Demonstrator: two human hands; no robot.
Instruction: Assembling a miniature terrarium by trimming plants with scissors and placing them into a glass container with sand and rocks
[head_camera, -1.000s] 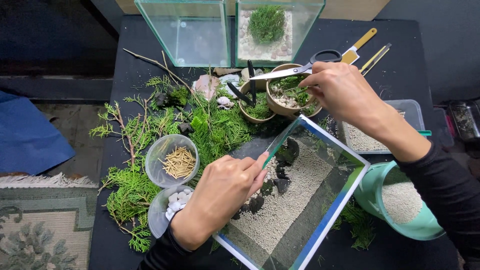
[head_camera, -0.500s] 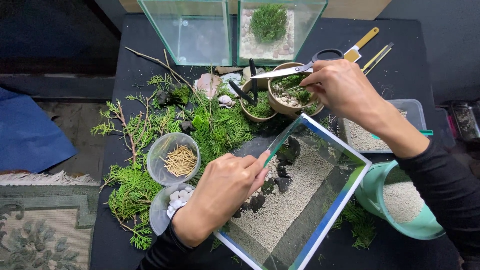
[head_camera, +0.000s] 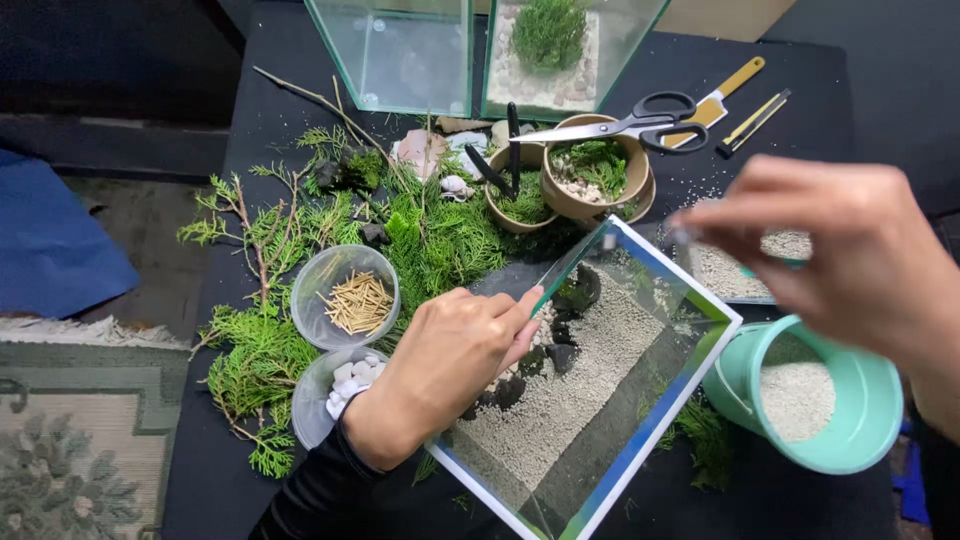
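A tilted glass tank (head_camera: 600, 400), edged in blue and floored with pale gravel and a few dark stones, lies on the black table (head_camera: 260, 130) in front of the person. The left hand (head_camera: 440, 365) rests on the tank's near-left rim, its grip pressed together with fingertips (head_camera: 525, 300) touching the glass edge. The right hand (head_camera: 830, 250), blurred, hovers above the tank's right corner, its grip pinched together; what it pinches, if anything, cannot be told. Just right of the tank stands a mint-green bucket (head_camera: 850, 440) of sand. To the left sit two clear cups, one with straw-coloured sticks (head_camera: 357, 300), one with white pebbles (head_camera: 345, 385), among green cuttings (head_camera: 440, 240). Beyond, scissors (head_camera: 630, 120) lie across brown bowls (head_camera: 590, 170).
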